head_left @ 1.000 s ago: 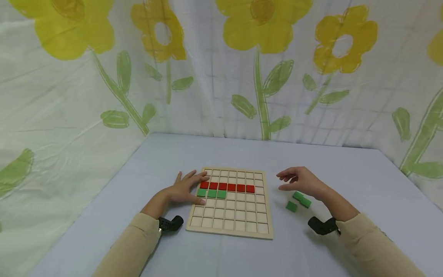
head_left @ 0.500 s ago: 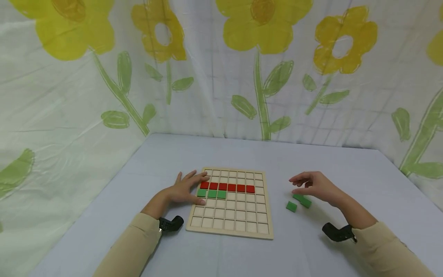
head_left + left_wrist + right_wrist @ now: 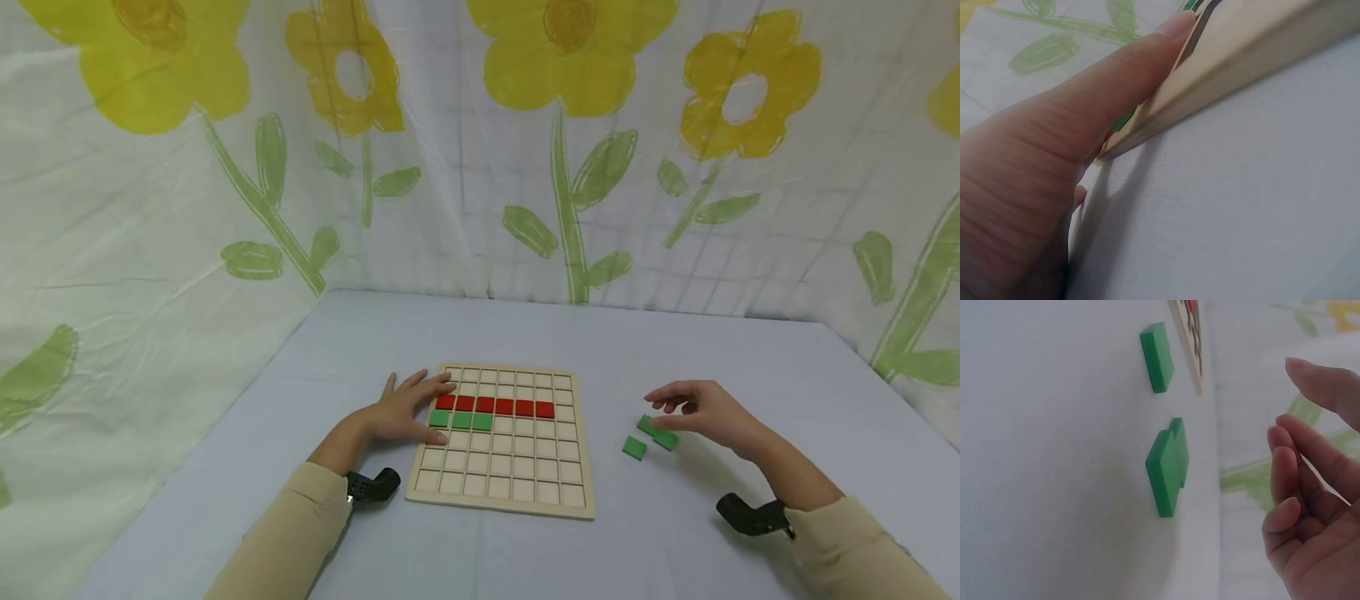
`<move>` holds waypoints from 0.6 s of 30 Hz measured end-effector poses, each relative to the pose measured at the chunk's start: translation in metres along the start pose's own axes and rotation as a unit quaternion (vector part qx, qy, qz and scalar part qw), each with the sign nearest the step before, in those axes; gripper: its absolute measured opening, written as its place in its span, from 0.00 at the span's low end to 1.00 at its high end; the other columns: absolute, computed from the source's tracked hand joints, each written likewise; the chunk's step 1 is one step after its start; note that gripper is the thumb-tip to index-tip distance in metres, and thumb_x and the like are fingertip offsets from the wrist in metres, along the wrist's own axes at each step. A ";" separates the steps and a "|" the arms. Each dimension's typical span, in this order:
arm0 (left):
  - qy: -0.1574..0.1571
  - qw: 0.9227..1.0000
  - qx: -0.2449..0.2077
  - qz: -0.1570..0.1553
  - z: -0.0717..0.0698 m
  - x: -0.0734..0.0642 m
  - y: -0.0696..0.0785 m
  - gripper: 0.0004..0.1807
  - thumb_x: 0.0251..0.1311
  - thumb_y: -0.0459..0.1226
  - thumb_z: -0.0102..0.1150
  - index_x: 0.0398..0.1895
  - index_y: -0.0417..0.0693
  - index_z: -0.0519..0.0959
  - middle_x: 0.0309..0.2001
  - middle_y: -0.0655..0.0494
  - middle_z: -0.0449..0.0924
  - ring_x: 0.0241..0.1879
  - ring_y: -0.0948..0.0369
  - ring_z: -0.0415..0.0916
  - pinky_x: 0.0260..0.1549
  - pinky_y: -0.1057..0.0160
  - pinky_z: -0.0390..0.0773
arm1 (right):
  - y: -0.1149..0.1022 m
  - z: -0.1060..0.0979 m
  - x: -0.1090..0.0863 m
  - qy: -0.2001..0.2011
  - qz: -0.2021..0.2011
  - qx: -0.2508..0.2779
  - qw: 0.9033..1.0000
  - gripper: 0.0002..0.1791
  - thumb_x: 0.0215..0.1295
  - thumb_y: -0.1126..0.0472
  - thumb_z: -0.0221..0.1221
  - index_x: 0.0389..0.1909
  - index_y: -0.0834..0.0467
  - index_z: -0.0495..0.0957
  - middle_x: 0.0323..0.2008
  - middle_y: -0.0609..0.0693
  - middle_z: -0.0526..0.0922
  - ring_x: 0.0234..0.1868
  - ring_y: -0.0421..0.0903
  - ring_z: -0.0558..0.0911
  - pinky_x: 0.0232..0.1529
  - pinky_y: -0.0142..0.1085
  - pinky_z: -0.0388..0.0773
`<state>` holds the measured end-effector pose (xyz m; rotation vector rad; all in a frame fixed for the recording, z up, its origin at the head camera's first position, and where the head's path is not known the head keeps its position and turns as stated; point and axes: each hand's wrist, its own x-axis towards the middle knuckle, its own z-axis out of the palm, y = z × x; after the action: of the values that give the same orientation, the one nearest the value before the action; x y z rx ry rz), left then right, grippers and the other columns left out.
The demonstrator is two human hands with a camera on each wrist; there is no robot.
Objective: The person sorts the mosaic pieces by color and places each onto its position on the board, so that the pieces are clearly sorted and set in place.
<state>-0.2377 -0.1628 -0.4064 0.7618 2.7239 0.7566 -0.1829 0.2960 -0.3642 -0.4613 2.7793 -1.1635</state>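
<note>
A wooden grid board lies on the table with a row of red tiles and, below it, three green tiles starting from the left side. My left hand rests on the board's left edge, fingers spread; the left wrist view shows its thumb lying over the rim. To the right of the board, my right hand hovers above three loose green tiles, fingers loosely bent, thumb and fingertips apart. Nothing is between them. Two of these tiles touch each other; the third green tile lies apart, nearer the board.
The white tabletop carries the board in its middle. A cloth backdrop with painted yellow flowers hangs behind and to the left of the table. Each wrist bears a black camera.
My right hand has moved right and slightly nearer, from beside the board to above the loose green tiles. My left hand has stayed on the board.
</note>
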 end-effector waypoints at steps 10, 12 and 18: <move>-0.003 1.000 0.002 -0.001 0.002 0.000 0.000 0.46 0.42 0.58 0.68 0.67 0.59 0.63 0.74 0.60 0.50 0.74 0.49 0.33 0.65 0.37 0.21 | 0.011 0.003 -0.008 0.003 0.024 0.016 1.000 0.25 0.54 0.54 0.66 0.51 0.63 0.77 0.43 0.56 0.80 0.35 0.35 0.75 0.34 0.28 0.76; -0.003 1.000 0.003 -0.001 0.002 0.001 0.000 0.46 0.42 0.58 0.68 0.68 0.59 0.62 0.74 0.60 0.49 0.74 0.49 0.33 0.65 0.37 0.21 | 0.013 0.004 -0.009 0.004 0.021 0.016 1.000 0.24 0.55 0.54 0.66 0.50 0.63 0.77 0.43 0.56 0.80 0.35 0.35 0.75 0.34 0.28 0.76; 0.002 1.000 0.005 -0.002 0.001 0.002 -0.001 0.46 0.42 0.58 0.68 0.67 0.60 0.63 0.73 0.60 0.50 0.74 0.49 0.33 0.65 0.37 0.21 | 0.016 0.004 -0.009 0.010 0.011 0.011 1.000 0.23 0.55 0.55 0.66 0.50 0.62 0.78 0.43 0.55 0.81 0.35 0.33 0.75 0.34 0.28 0.75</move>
<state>-0.2391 -0.1619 -0.4078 0.7588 2.7347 0.7444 -0.1773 0.3065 -0.3783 -0.4192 2.7791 -1.1984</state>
